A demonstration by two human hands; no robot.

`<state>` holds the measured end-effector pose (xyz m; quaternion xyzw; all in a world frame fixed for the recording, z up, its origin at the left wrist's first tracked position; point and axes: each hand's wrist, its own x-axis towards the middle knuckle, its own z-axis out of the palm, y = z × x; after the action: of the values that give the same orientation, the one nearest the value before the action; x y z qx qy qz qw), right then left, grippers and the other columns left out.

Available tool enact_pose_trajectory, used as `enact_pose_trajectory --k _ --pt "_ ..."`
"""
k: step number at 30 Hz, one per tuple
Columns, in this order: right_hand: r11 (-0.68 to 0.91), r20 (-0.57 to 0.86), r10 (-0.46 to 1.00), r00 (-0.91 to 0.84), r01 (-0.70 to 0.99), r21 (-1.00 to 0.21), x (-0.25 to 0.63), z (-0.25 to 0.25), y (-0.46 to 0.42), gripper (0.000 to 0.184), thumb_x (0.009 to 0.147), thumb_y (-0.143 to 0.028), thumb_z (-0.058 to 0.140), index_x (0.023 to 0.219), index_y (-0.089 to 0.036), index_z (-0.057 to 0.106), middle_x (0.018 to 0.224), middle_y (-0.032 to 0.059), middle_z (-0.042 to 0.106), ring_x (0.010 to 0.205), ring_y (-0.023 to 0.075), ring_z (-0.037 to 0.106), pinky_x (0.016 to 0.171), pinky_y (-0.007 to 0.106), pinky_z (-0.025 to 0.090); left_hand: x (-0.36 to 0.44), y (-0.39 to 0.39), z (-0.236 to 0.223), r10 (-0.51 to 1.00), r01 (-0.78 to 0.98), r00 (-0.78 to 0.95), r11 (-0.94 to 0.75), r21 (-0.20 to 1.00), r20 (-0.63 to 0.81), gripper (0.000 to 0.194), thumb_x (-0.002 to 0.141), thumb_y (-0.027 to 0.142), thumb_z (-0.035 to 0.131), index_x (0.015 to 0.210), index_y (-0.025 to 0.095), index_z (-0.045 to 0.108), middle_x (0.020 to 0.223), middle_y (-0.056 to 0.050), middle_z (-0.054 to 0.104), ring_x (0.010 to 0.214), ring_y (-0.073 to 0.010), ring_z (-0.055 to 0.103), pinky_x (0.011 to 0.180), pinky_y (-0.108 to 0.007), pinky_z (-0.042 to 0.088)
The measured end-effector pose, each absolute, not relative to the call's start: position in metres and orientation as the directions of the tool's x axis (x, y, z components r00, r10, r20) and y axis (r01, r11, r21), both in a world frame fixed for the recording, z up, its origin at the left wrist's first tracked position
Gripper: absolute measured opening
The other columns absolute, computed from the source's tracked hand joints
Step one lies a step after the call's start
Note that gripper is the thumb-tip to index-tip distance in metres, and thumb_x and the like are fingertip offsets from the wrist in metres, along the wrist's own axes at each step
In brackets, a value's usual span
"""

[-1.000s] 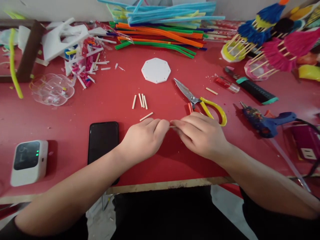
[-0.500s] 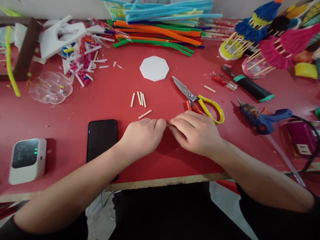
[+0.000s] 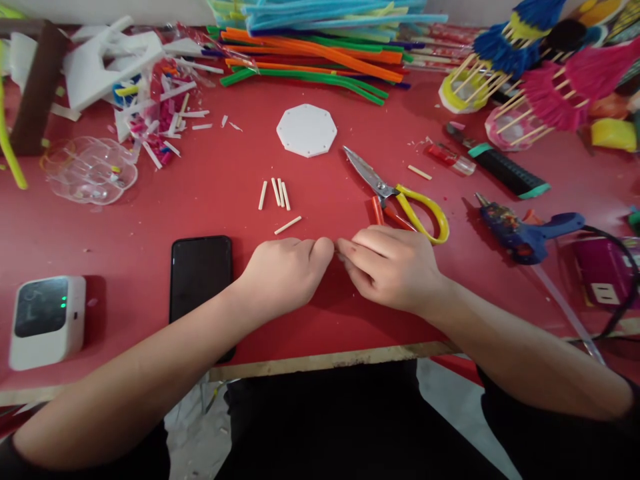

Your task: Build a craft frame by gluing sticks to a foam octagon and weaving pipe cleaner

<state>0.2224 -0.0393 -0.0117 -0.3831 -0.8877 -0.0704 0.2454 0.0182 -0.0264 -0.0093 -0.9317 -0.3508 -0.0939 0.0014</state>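
My left hand point(image 3: 287, 277) and my right hand point(image 3: 395, 267) are both closed, fingertips pinched and nearly meeting above the red table point(image 3: 320, 340). A sliver of a thin wooden stick showed between them a moment ago; the fingers now hide nearly all of it. Just beyond my left hand lies a loose short wooden stick point(image 3: 288, 225). Several more short sticks point(image 3: 280, 193) are grouped farther back. Scissors point(image 3: 383, 190) with yellow and red handles lie open beyond my right hand, which partly covers them. A white octagonal plate point(image 3: 307, 131) with small holes is farther away.
A black phone point(image 3: 200, 273) lies partly under my left forearm. At left are a white device point(image 3: 47, 323) and a clear tray point(image 3: 90, 170). Pipe cleaners point(image 3: 320, 50) fill the back. On the right are a glue gun point(image 3: 520, 230), a cutter point(image 3: 510, 172) and tasselled figures point(image 3: 555, 100).
The view has shifted slightly, moving the table items a little left and up. Both hands stay pinched close together; the stick sliver between them is no longer clearly visible.
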Motion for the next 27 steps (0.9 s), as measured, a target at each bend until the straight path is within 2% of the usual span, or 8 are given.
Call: enact_pose_trajectory --k 10,17,24,27 --pt "0.711 0.520 0.612 -0.595 0.703 -0.033 0.220 -0.009 -0.039 0.038 0.097 -0.014 0.051 0.063 -0.019 0.066 0.058 -0.0008 0.056 0.055 0.0117 0.047 0.049 0.030 0.033 0.021 -0.026 -0.005 0.685 0.684 0.729 -0.728 0.049 -0.002 0.023 0.091 0.015 0.038 0.088 0.016 0.061 0.051 -0.002 0.051 0.040 -0.0197 0.045 0.042 -0.030 0.016" --pt "0.748 0.543 0.570 -0.617 0.663 -0.033 0.223 -0.009 -0.036 0.032 0.097 -0.014 0.052 0.069 -0.018 0.068 0.061 -0.0012 0.060 0.057 0.0109 0.051 0.050 0.028 0.036 0.014 -0.024 -0.006 0.616 0.610 0.775 -0.788 0.085 0.144 0.023 0.092 0.014 0.039 0.082 0.016 0.060 0.054 -0.002 0.051 0.044 -0.0187 0.045 0.045 -0.031 0.018" --pt "0.792 0.498 0.540 -0.678 0.610 -0.027 0.227 -0.008 -0.034 0.037 0.095 -0.014 0.054 0.060 -0.018 0.063 0.055 -0.0011 0.057 0.051 0.0117 0.048 0.046 0.030 0.034 0.011 -0.021 -0.008 0.531 0.530 0.819 -0.845 0.071 0.216 0.026 0.090 0.009 0.038 0.077 0.017 0.060 0.055 -0.001 0.052 0.049 -0.0179 0.047 0.048 -0.032 0.026" --pt "0.794 0.509 0.550 -0.662 0.603 -0.074 0.228 -0.008 -0.034 0.028 0.094 -0.013 0.053 0.070 -0.016 0.069 0.059 0.0007 0.063 0.053 0.0128 0.054 0.047 0.030 0.038 0.011 -0.020 -0.008 0.541 0.532 0.807 -0.840 0.104 0.236 0.026 0.090 0.010 0.038 0.077 0.018 0.059 0.057 0.000 0.052 0.051 -0.0173 0.047 0.048 -0.031 0.027"
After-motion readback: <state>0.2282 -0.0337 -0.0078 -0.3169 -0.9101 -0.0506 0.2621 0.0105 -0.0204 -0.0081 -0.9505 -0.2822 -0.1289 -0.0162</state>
